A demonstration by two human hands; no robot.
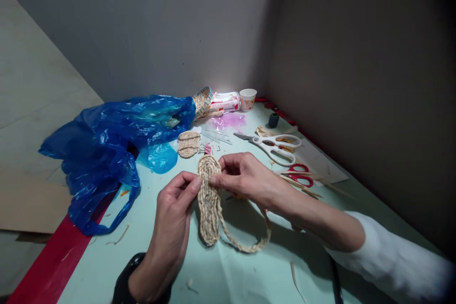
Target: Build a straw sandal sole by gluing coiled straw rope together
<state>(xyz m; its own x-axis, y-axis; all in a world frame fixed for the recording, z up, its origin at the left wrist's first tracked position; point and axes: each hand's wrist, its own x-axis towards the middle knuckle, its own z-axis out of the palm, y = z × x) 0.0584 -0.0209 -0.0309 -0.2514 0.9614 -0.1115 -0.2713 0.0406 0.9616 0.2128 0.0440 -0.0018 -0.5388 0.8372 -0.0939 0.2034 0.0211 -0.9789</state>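
Between my hands is a long oval piece of coiled straw braid (209, 218), shaped like a small shoe sole. My left hand (176, 204) pinches its left edge between thumb and fingers. On the other side, my right hand (242, 175) grips the upper right part, thumb lying on the front and fingers behind. A loose tail of braid (249, 249) loops out from the piece's right side and curves up toward my right wrist. Just beyond the piece lie a small woven straw pad (189, 144) with dark lines and a pink clip (208, 149).
A crumpled blue plastic bag (107, 128) covers the left side. White-handled scissors (274, 145), red-handled scissors (302, 175) and a dark thread spool (273, 120) lie to the right. A paper cup (247, 99), a small woven basket (203, 100) and a wall stand behind.
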